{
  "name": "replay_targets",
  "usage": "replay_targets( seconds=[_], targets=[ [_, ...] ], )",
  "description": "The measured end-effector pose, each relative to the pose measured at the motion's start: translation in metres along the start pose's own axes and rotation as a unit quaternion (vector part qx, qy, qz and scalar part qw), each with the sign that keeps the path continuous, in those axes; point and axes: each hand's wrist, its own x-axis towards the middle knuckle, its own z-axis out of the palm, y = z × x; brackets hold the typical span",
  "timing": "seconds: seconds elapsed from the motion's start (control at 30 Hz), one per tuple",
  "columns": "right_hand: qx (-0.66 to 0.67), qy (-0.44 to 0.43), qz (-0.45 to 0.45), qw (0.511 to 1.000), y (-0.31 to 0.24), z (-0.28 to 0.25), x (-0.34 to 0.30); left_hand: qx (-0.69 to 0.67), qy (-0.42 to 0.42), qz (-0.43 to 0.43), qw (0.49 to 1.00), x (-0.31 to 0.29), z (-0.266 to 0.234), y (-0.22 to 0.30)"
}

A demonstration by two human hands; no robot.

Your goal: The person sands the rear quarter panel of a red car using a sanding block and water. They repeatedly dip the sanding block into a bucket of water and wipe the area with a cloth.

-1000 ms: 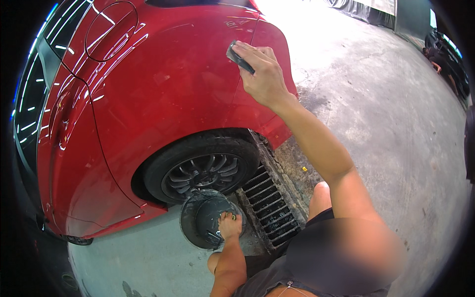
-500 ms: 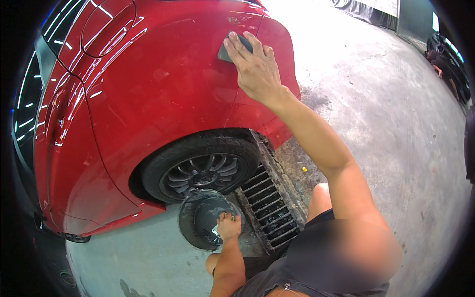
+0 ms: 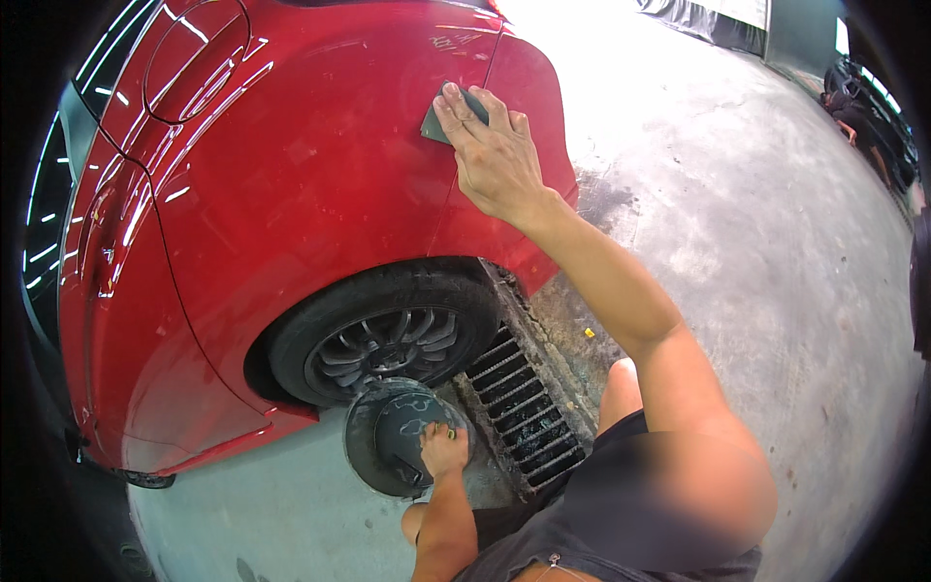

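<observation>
My right hand (image 3: 499, 160) lies with its fingers over a dark grey-green piece of sandpaper (image 3: 438, 122), pressing it against the red rear side panel (image 3: 320, 165) of a car. Pale scuff marks (image 3: 452, 42) show on the paint just above it. Lower down, my left hand (image 3: 445, 452) has its fingers curled at the right side of a dark bucket (image 3: 355, 456), over the water in it. A small yellow-green bit shows at those fingers; what they hold, if anything, I cannot make out.
The bucket stands on the floor close to the car's rear wheel (image 3: 386, 339). A metal drain grate (image 3: 524, 407) runs beside it, between the wheel and my legs. A small yellow scrap (image 3: 589, 333) lies on the concrete floor (image 3: 737, 262). Another dark car (image 3: 878, 116) stands far right.
My right hand and the sandpaper have slid slightly down the panel, away from the scuff marks. My left hand stays at the bucket, where ripple lines now show on the water. The view has shifted slightly.
</observation>
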Motion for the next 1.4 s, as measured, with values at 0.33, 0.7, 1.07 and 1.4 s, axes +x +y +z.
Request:
replay_targets(
  seconds=[0.33, 0.7, 1.07, 1.4],
  targets=[
    [-0.014, -0.008, -0.009, 1.000, 0.003, -0.004, 0.002, -0.004, 0.007, -0.002, 1.000, -0.002, 0.000, 0.001],
    [-0.010, -0.027, 0.009, 1.000, 0.009, -0.004, 0.014, -0.003, -0.011, -0.006, 1.000, -0.001, -0.003, 0.005],
    [-0.019, -0.048, 0.001, 0.999, 0.009, -0.001, 0.004, 0.006, -0.003, -0.006, 1.000, -0.004, 0.000, 0.001],
    [-0.014, -0.041, -0.028, 0.999, 0.004, -0.006, 0.003, 0.002, 0.023, 0.005, 1.000, -0.001, 0.006, -0.003]
  ],
)
